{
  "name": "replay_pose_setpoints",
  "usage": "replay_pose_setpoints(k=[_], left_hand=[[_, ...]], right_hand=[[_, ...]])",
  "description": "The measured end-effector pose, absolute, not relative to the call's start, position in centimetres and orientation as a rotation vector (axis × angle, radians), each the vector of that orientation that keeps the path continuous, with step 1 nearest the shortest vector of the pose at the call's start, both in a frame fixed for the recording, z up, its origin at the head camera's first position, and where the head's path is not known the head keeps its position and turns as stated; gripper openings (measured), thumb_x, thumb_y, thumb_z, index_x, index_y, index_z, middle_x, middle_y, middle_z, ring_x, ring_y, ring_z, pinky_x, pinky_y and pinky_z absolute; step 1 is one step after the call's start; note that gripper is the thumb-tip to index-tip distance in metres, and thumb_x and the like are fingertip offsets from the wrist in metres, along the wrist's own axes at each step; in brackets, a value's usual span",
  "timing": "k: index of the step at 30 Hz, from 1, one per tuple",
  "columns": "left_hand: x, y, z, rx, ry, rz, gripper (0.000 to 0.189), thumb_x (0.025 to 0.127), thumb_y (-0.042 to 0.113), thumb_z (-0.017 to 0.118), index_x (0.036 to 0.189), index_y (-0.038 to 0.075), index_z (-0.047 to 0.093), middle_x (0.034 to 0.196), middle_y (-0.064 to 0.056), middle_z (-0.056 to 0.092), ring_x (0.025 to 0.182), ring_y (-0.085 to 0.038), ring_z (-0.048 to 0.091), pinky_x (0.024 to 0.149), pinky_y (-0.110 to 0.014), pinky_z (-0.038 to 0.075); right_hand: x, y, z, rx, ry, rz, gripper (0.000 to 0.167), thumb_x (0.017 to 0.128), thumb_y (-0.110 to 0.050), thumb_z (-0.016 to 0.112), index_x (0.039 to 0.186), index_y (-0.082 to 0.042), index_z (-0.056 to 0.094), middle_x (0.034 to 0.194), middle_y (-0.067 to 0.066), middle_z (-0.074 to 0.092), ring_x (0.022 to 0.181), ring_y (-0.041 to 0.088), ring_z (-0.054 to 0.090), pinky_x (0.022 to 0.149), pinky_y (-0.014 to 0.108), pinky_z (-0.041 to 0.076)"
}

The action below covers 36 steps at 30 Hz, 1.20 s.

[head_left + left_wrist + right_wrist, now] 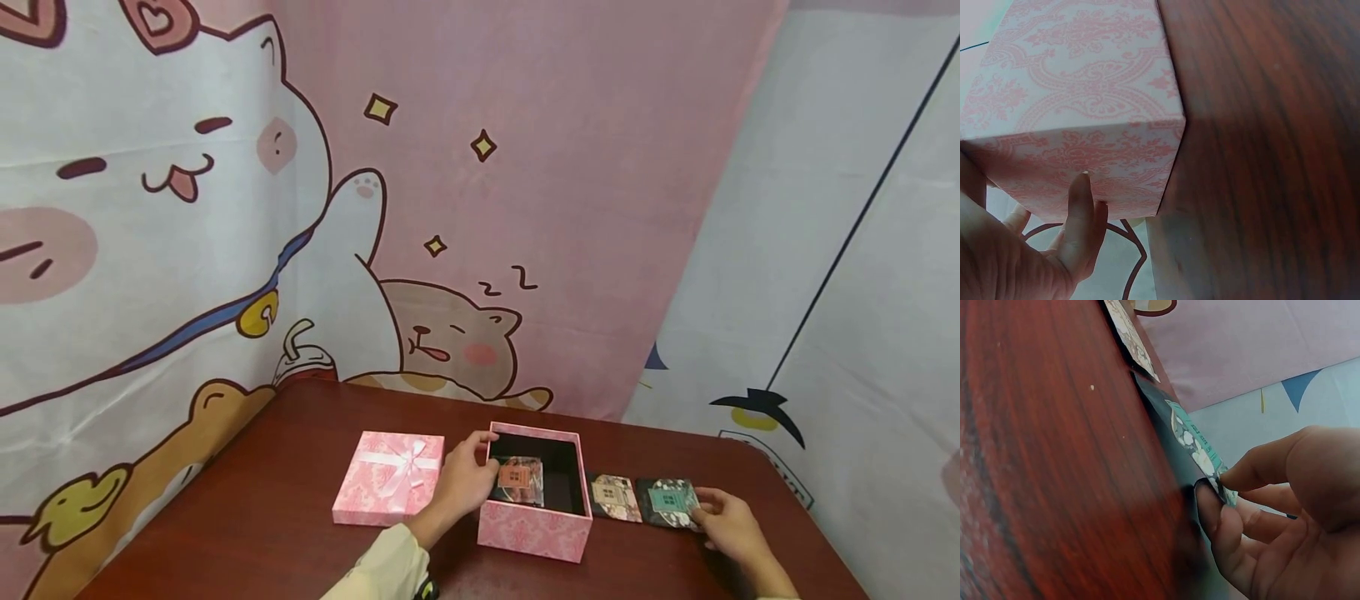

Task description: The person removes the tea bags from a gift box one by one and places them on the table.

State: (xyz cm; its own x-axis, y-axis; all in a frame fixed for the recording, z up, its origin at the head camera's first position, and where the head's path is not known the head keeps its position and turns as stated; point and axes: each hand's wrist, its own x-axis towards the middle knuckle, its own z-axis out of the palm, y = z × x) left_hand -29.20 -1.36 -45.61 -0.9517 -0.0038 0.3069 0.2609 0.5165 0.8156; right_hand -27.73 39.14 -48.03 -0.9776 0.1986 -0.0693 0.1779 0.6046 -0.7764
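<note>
A pink patterned gift box [534,532] stands uncovered on the table, its inside black. My left hand [463,479] grips its left side, with fingertips at the rim; in the left wrist view a finger [1080,215] lies along the outer wall. Inside the box, towards the left, is a flat square sachet with an orange label [517,477]. My right hand [726,518] pinches the right edge of a dark sachet with a green label [666,502] between thumb and fingers. Just left of it lies a sachet with a cream label [617,497], beside the box.
The box's pink lid [386,477], topped with a ribbon bow, lies left of the left hand. Everything stands on a dark red-brown wooden table [277,492]. A cartoon-printed cloth [585,208] hangs behind the table's far edge.
</note>
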Motion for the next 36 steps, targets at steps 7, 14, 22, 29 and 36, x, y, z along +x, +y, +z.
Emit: replay_pose_setpoints(k=[7, 14, 22, 29, 36], left_hand=[[-29.1, -1.4, -45.6, -0.222, -2.482, -1.404, 0.033, 0.086, 0.013, 0.064, 0.119, 0.018, 0.065, 0.113, -0.013, 0.068, 0.098, -0.027, 0.062, 0.078, -0.044, 0.048], [-28.9, -1.5, -45.2, -0.227, -2.472, -1.393, 0.033, 0.086, 0.012, 0.065, 0.119, 0.018, 0.066, 0.11, -0.011, 0.068, 0.095, -0.026, 0.062, 0.076, -0.043, 0.047], [-28.9, -1.4, -45.3, -0.214, -2.49, -1.388, 0.033, 0.086, 0.014, 0.064, 0.12, 0.017, 0.066, 0.11, -0.008, 0.068, 0.097, -0.027, 0.063, 0.079, -0.045, 0.048], [-29.0, -1.4, -45.5, -0.222, -2.492, -1.391, 0.034, 0.087, 0.015, 0.063, 0.121, 0.016, 0.065, 0.11, -0.009, 0.068, 0.099, -0.027, 0.063, 0.08, -0.046, 0.048], [-29.1, -1.4, -45.5, -0.224, -2.49, -1.398, 0.033, 0.087, 0.014, 0.063, 0.12, 0.018, 0.065, 0.113, -0.011, 0.068, 0.097, -0.026, 0.063, 0.078, -0.045, 0.048]], right_hand=[[-27.2, 39.2, -47.4, -0.322, -2.814, 1.236, 0.051, 0.088, -0.012, 0.056, 0.132, 0.014, 0.048, 0.107, 0.028, 0.067, 0.07, 0.017, 0.061, 0.055, 0.037, 0.052], [-27.0, 39.0, -46.8, -0.304, -2.816, 1.135, 0.048, 0.092, -0.017, 0.054, 0.13, 0.013, 0.05, 0.108, 0.03, 0.066, 0.065, 0.017, 0.06, 0.054, 0.036, 0.052], [-26.6, 39.2, -46.9, -0.334, -2.789, 1.136, 0.047, 0.093, -0.017, 0.057, 0.13, 0.01, 0.052, 0.111, 0.031, 0.065, 0.068, 0.016, 0.062, 0.056, 0.035, 0.053], [-26.3, 38.0, -45.6, -0.345, -2.749, 1.355, 0.05, 0.095, -0.018, 0.057, 0.136, 0.008, 0.046, 0.106, 0.025, 0.069, 0.077, 0.02, 0.065, 0.057, 0.038, 0.053], [-26.1, 36.5, -43.9, -0.279, -2.746, 1.436, 0.054, 0.097, -0.019, 0.055, 0.14, 0.009, 0.04, 0.115, 0.03, 0.065, 0.081, 0.024, 0.067, 0.056, 0.036, 0.053]])
